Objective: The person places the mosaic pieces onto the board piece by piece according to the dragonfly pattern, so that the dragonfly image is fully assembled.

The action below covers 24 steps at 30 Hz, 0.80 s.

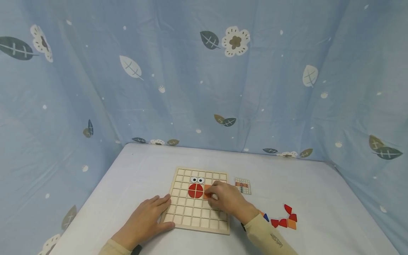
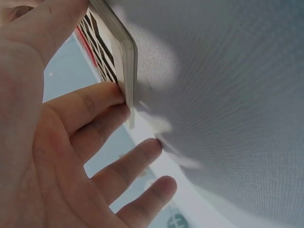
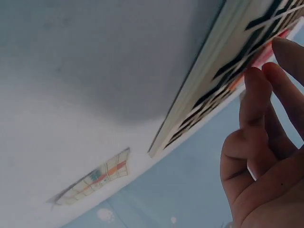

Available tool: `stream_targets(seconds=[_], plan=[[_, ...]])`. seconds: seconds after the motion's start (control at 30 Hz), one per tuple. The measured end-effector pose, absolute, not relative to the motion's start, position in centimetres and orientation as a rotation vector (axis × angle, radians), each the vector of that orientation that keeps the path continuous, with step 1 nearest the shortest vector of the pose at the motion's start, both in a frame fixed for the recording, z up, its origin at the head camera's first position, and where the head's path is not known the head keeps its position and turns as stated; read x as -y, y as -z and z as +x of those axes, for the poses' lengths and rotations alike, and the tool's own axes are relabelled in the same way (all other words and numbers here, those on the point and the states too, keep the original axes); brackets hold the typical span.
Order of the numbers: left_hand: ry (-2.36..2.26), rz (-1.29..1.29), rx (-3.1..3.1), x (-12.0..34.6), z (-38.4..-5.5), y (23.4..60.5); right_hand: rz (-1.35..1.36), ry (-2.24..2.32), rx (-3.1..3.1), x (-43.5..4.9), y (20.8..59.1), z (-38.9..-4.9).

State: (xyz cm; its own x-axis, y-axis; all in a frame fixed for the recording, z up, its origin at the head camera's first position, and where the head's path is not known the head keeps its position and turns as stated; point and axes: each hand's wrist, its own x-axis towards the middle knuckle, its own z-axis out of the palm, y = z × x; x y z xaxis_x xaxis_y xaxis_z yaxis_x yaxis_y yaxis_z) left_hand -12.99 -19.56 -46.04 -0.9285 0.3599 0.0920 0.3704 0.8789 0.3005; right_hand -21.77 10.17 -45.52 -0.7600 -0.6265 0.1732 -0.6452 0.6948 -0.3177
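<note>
A wooden grid board [image 1: 188, 211] lies on the white table. On it are two round eye tiles [image 1: 194, 180] and, below them, a circle of red quarter-round tiles [image 1: 192, 193]. Beside the circle are orange square tiles [image 1: 207, 187], partly hidden by my right hand [image 1: 227, 199]. Its bent fingers pinch at the lower orange tile, fingertips right at the grid; in the right wrist view the fingertips [image 3: 259, 78] come together over the board. My left hand [image 1: 145, 217] rests at the board's near left corner, fingers extended along the left edge and thumb at the front edge.
A small pattern card [image 1: 243, 185] lies right of the board. Near the right forearm are loose red quarter-round tiles [image 1: 283, 222], an orange square [image 1: 291, 224] and a blue piece [image 1: 266, 217], partly covered by the sleeve. A blue patterned curtain [image 1: 178, 88] surrounds the table.
</note>
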Motion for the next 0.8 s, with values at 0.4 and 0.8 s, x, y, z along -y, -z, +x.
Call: stream_targets(seconds=[0.4,0.8], plan=[[0.497,-0.579,3.014,19.6,-13.0,46.2,0.931,-0.567,2.761,-13.6,42.1,-19.9],[0.506,-0.574,3.022,19.6,-12.9,46.0,0.815,-0.525,2.457,-23.1,40.7,-17.4]])
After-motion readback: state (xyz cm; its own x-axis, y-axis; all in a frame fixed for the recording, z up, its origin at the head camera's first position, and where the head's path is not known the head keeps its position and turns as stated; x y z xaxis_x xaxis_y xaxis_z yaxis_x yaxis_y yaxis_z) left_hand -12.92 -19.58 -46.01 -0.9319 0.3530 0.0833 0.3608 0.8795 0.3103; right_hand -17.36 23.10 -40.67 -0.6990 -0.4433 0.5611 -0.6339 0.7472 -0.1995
